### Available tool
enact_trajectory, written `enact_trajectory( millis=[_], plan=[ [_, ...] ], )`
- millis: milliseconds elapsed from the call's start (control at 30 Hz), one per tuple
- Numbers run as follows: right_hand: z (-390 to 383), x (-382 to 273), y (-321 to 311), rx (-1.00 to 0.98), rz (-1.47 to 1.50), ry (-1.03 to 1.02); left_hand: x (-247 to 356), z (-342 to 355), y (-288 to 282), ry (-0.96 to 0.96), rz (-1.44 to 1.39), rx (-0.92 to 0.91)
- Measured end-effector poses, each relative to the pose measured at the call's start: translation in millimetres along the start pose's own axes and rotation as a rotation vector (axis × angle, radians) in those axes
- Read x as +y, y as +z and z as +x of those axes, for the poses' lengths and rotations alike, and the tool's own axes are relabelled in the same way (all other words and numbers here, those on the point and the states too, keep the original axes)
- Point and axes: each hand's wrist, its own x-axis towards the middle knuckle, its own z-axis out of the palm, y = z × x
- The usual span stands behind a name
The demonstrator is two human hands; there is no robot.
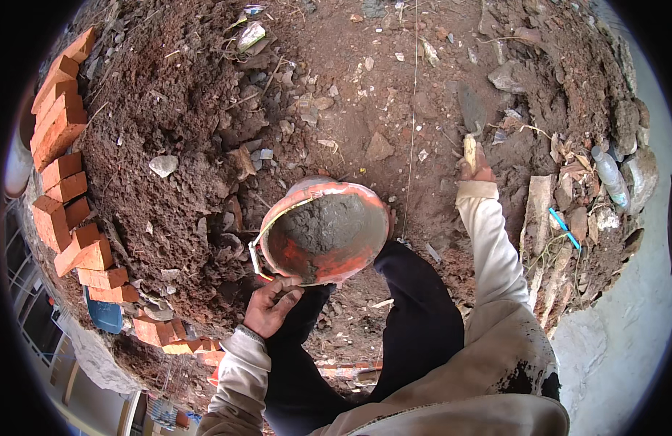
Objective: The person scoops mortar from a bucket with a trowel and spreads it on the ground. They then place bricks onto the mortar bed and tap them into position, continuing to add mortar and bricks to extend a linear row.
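Observation:
My left hand (pixel 272 307) is closed at the near rim of a reddish-orange bucket (pixel 389 225), by the lower end of its thin wire handle. Grey wet mortar (pixel 323 222) lies inside the bucket, which tips so that its mouth faces me. Farther right, my right hand (pixel 479 171) wraps round the pale wooden handle of a trowel (pixel 472 109). The grey blade points away from me, over or against the brown soil; whether it touches I cannot tell.
A thin taut string (pixel 413 109) runs away from me over the soil. Stacked orange bricks (pixel 62 131) line the left, with a dark blue container (pixel 103 312) below them. Stones, a plastic bottle (pixel 610 178) and a blue stick (pixel 565 228) lie right, beside a pale wall (pixel 648 291).

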Motion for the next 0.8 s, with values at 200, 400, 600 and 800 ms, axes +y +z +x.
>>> enact_trajectory(
  millis=[200, 400, 600, 800],
  plan=[
    [2.0, 31.8, 54.7, 0.09, -0.152, -0.103, 55.2, 49.0, 7.0, 0.227, 0.062, -0.217],
    [-6.0, 18.2, 46.8, 0.168, 0.224, -0.028, 98.2, 127.4, 29.3, 0.374, 0.111, -0.274],
    [13.4, 57.7, 83.0, 0.039, 0.57, -0.013, 157.1, 298.3, 130.7, 0.385, 1.037, 0.139],
    [28.3, 71.4, 59.0, 0.233, 0.341, -0.165, 146.1, 409.1, 198.5, 0.712, 1.41, 0.289]
  ],
)
